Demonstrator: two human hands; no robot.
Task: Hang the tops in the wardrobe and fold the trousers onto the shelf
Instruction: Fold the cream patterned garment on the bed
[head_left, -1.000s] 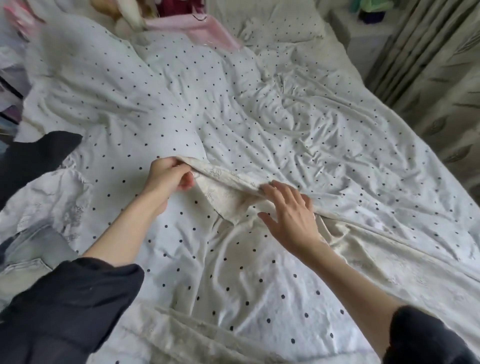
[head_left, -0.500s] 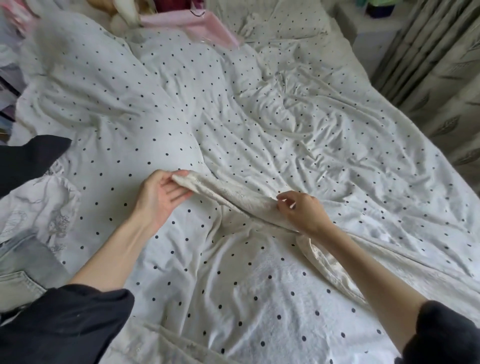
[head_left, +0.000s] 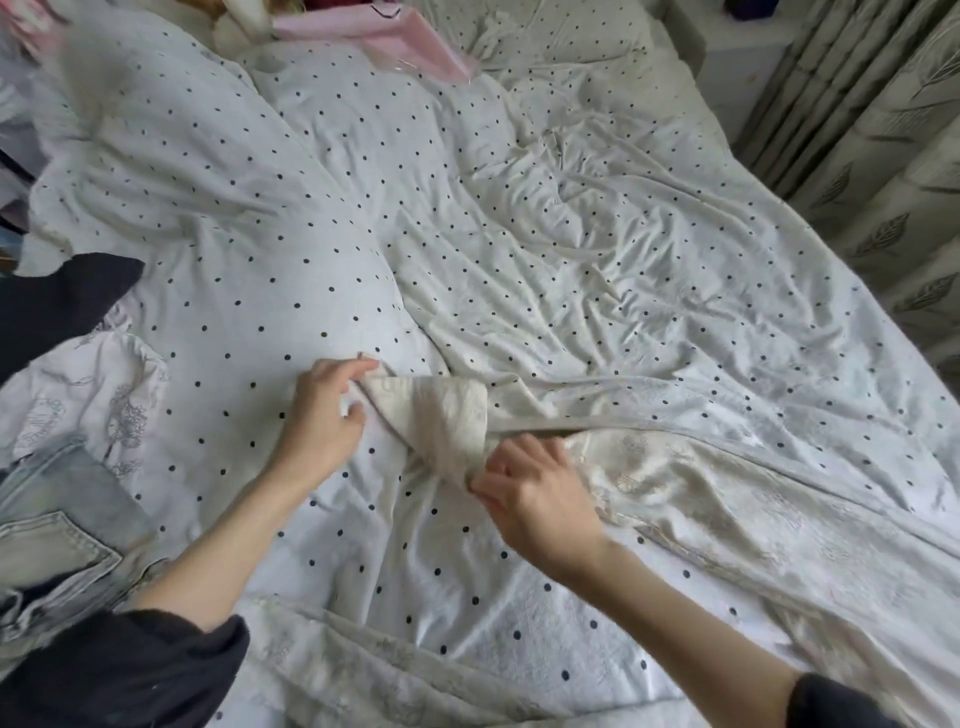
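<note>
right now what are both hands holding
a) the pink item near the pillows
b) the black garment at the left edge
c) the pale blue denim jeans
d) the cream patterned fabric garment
d: the left hand and the right hand each grip an end of the cream patterned fabric garment on the white polka-dot bed cover; the pale blue denim jeans lie untouched at the left.

Two bare forearms, each ending in a bare hand: left hand, right hand. No rings, watch or bracelets seen on either. Dark, near-black sleeves worn on both arms, pushed up short of the wrists. Left sleeve loose, soft and bunched in folds near the elbow, matte like knit or fleece. Right sleeve seen only as a dark cuff edge at the lower border.
</note>
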